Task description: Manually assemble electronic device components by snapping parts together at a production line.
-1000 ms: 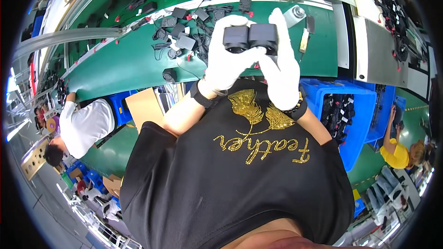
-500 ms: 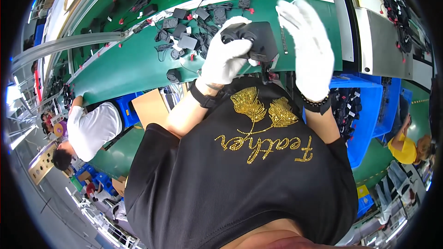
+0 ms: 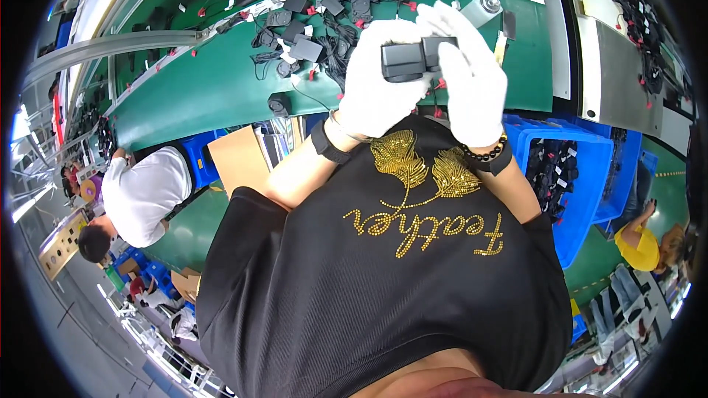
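Both my hands wear white gloves and meet over the green bench. My left hand (image 3: 380, 77) is wrapped around a black power adapter (image 3: 403, 63), a boxy block with smooth sides. My right hand (image 3: 468, 77) closes from the other side on a second black block (image 3: 435, 50) that adjoins the adapter; I cannot tell whether the two are joined. Small red bits show below the blocks, between my hands. To the left lies a tangled pile of similar black adapters (image 3: 305, 50) with cables and red tips. One more adapter (image 3: 279, 104) sits near the bench's front edge.
A silvery cylindrical container (image 3: 483, 6) stands behind my right hand. Blue bins (image 3: 582, 228) of black parts are at the right, below bench height. An open cardboard box (image 3: 240, 162) is by my left forearm. A person in white (image 3: 147, 191) works farther left.
My right hand has moved left and closed in against my left hand. The black adapter has been turned, and its round openings no longer show. The cylinder has come into view.
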Demonstrator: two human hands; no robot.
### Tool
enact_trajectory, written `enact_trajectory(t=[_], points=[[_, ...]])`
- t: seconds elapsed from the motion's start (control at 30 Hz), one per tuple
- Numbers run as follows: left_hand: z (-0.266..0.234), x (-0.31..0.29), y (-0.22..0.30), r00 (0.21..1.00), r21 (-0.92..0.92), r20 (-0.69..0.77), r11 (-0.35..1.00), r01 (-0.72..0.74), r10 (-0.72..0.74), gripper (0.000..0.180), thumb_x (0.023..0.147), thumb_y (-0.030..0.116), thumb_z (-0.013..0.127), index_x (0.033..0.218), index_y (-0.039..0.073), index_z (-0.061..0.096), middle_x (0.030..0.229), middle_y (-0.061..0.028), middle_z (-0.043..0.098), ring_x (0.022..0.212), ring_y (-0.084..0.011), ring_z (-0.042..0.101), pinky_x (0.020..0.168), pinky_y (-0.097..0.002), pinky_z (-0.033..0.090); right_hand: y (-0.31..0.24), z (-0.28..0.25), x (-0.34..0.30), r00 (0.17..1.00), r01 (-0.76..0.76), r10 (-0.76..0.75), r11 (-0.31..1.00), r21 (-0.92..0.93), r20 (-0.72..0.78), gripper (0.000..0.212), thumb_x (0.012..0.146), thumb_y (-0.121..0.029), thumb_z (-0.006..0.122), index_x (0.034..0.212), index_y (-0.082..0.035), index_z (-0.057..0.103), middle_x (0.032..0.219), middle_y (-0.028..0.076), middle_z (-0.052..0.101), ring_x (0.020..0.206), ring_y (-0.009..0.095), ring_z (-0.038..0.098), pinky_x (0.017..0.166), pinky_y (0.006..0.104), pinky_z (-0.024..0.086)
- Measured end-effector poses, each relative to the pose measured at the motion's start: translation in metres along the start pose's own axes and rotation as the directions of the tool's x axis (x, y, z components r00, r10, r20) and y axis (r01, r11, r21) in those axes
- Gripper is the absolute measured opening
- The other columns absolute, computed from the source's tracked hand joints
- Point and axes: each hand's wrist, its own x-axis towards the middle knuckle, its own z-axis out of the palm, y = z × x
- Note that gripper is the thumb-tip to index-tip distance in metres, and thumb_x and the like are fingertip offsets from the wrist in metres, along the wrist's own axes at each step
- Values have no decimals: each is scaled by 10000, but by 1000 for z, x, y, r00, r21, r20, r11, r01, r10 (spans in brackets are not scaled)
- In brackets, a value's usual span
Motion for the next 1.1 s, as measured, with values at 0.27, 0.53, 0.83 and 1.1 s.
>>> enact_trajectory(t=[0.27, 0.53, 0.83, 1.1], points=[[0, -7, -10, 997, 112, 21, 991, -72, 70, 524, 649, 15, 790, 1081, 42, 496, 1048, -91, 586, 913, -183, 586, 818, -286, 480, 4, -1, -3, 999, 46, -47, 990, -133, -5, 502, 888, -98, 583, 1365, -23, 443, 1304, 133, 542, 1150, 209, 551, 987, 316, 422], [8, -6, -12, 999, 57, -38, 998, -31, 33, 439, 610, 11, 732, 1010, 70, 559, 1069, -126, 593, 980, -305, 578, 853, -385, 469, 9, -4, -4, 996, 91, -90, 987, -131, 16, 537, 879, -70, 572, 1389, -17, 412, 1344, 123, 515, 1183, 203, 521, 1016, 315, 393], [11, -1, -9, 997, 71, -41, 996, -58, 61, 372, 623, 21, 736, 956, 75, 580, 1039, -100, 621, 958, -302, 581, 837, -380, 465, -5, -3, -6, 999, -38, 39, 998, -44, 29, 593, 871, -78, 615, 1411, -13, 378, 1321, 115, 516, 1131, 163, 521, 985, 300, 415], [17, 0, -6, 995, -4, -87, 999, -40, 39, 381, 613, 19, 743, 953, 77, 583, 1044, -98, 625, 959, -291, 581, 833, -375, 465, 8, 6, -11, 998, -8, 21, 978, 207, -59, 621, 861, -24, 565, 1438, -24, 337, 1401, 124, 432, 1245, 190, 440, 1063, 324, 335]])
